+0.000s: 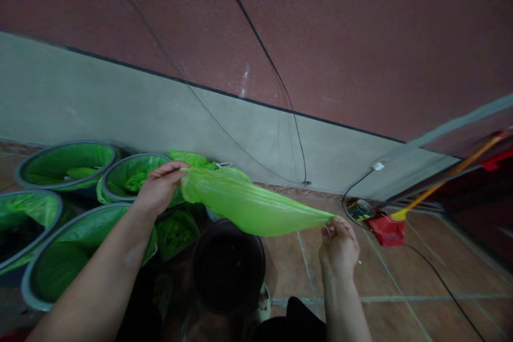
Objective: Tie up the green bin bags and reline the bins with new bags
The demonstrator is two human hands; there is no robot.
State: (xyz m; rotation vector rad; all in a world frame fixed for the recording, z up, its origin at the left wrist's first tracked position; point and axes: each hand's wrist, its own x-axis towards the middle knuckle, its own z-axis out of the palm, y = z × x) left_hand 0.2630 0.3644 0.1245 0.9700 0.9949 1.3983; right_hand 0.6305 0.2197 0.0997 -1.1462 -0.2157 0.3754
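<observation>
A thin green plastic bag is stretched sideways in the air between my two hands. My left hand pinches its left end, and my right hand grips the right corner, fingers closed. Below the bag stands a dark round bin on the floor, its inside too dark to make out. To the left of that bin, a container with green plastic in it sits under my left forearm.
Several bins lined with green bags crowd the left, among them a wide one. A red dustpan and a yellow-handled tool lie at right. Black cables hang down the wall and run over the tiled floor.
</observation>
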